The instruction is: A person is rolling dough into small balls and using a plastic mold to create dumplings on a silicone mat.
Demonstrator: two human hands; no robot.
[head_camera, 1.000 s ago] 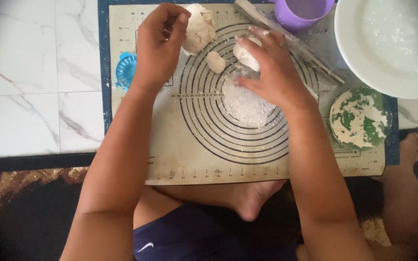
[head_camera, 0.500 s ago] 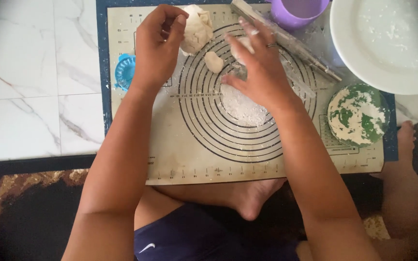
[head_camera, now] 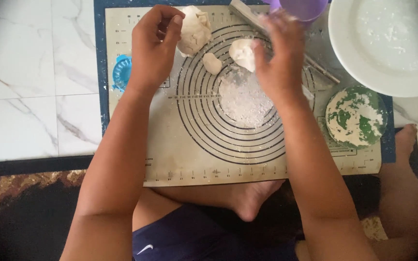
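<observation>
My left hand [head_camera: 153,46] pinches the left edge of a big pale dough lump [head_camera: 195,30] at the top of the beige baking mat [head_camera: 170,145]. My right hand [head_camera: 279,55] hovers with fingers spread and blurred, just below a purple cup [head_camera: 300,7]. A medium dough piece [head_camera: 242,53] lies on the mat beside its thumb. A small dough bit [head_camera: 212,63] rests between the two lumps. A patch of white flour [head_camera: 245,101] covers the middle of the mat's rings.
A thin rolling pin [head_camera: 321,67] lies slanted at the top right, partly under my right hand. A white plate [head_camera: 388,43] and a green bowl of flour [head_camera: 356,116] stand to the right. A blue round press [head_camera: 121,72] sits left. My foot [head_camera: 250,198] is below the mat.
My right hand has lifted off the flour patch and moved up and right toward the purple cup. The dough piece it held now lies on the mat. My left hand stays put.
</observation>
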